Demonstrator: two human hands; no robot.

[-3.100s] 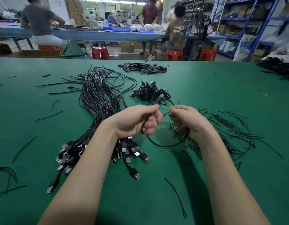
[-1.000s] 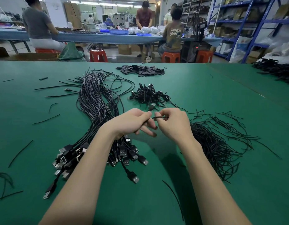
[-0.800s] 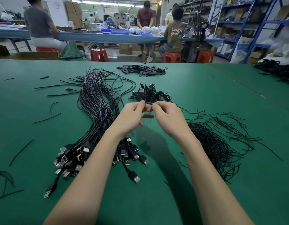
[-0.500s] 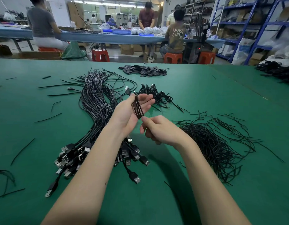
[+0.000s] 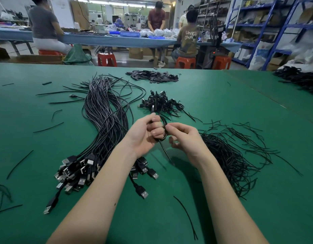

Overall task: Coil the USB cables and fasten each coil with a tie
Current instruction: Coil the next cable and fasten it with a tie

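While held up over green surface [image 5: 222, 106], coiled USB cable [image 5: 165, 128] sits in left hand [image 5: 145, 132], fingers curled round the loop, thumb on top. Right hand [image 5: 184, 138] touching coil's right edge, fingertips [image 5: 168, 128] pinching what looks like a thin tie at the loop; tie itself too thin to confirm. Loose black tail [image 5: 165, 150] hanging from coil down toward surface, long axis roughly vertical, slanting near-right. Coil directly between both grips, left carrying it, right nearer the fastening spot.

Head view, rest: big bundle of uncoiled USB cables [image 5: 104, 117] left of hands, plugs [image 5: 78, 173] fanned toward camera. Pile of finished coils [image 5: 161, 103] just beyond hands. Heap of wire ties [image 5: 229, 155] right of right hand, near. Flat pile of black strips [image 5: 152, 77] farther back. Stray ties scattered on surface.

Judged step: wrapping tie round coil; twist likely next, right hand doing the turning.
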